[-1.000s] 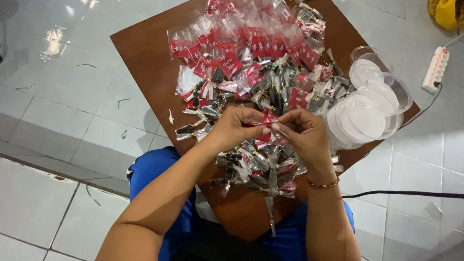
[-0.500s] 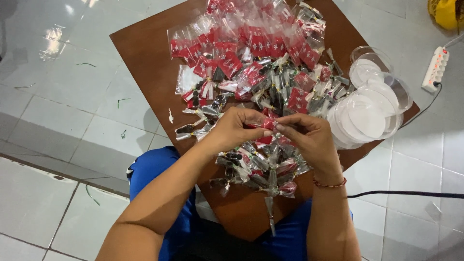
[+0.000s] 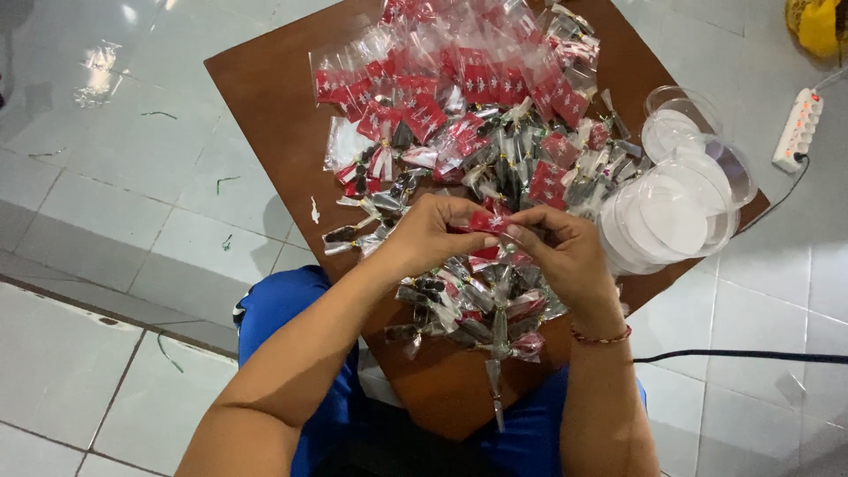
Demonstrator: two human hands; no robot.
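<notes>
Red-labelled clear packets (image 3: 459,79) lie spread in rows at the far end of the brown board (image 3: 265,115), apparently finished; a heap of unlabelled twisted sachets (image 3: 477,309) near the lap looks left to do. Both the left hand (image 3: 428,234) and right hand (image 3: 565,252) pinch 1 small red label packet (image 3: 488,221) between fingertips above the heap. Clear round lids (image 3: 680,208) sit stacked at the right.

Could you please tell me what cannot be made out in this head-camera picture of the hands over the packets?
- Red packet, head view: mostly covered by left hand and right hand; contents unreadable.
- Heap of clear sachets: dark contents too small to identify.
- Brown board: far end cut off by top edge.
- Yellow object: cropped at corner.
</notes>
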